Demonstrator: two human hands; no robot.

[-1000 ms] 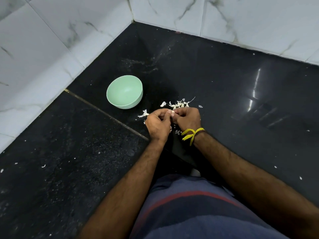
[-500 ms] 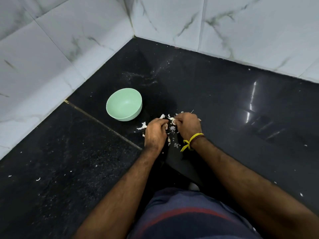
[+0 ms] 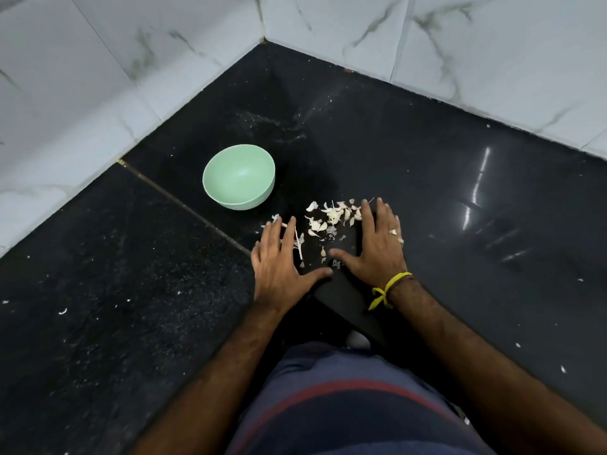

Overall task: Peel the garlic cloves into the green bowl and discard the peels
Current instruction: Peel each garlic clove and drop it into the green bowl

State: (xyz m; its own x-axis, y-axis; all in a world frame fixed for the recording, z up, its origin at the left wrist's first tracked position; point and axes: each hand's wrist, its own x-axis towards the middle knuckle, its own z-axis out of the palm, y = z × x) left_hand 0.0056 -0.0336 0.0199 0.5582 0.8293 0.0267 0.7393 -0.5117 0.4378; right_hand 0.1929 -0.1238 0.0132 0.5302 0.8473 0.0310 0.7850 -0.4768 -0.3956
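On the black polished stone counter (image 3: 460, 208), the left hand (image 3: 279, 267) and right hand (image 3: 377, 244) lie flat, fingers straight and spread, holding nothing. The pale scattered garlic pieces and peels (image 3: 331, 218) lie between both hands, just beside the fingertips. Farther left stands the round pale green bowl (image 3: 238, 176).

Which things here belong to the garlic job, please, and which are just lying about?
Job:
bowl, looks empty
peels, scattered between the hands
left hand, flat on counter
right hand, flat beside the peels

Lying about:
white specks on the counter
yellow wristband
ring
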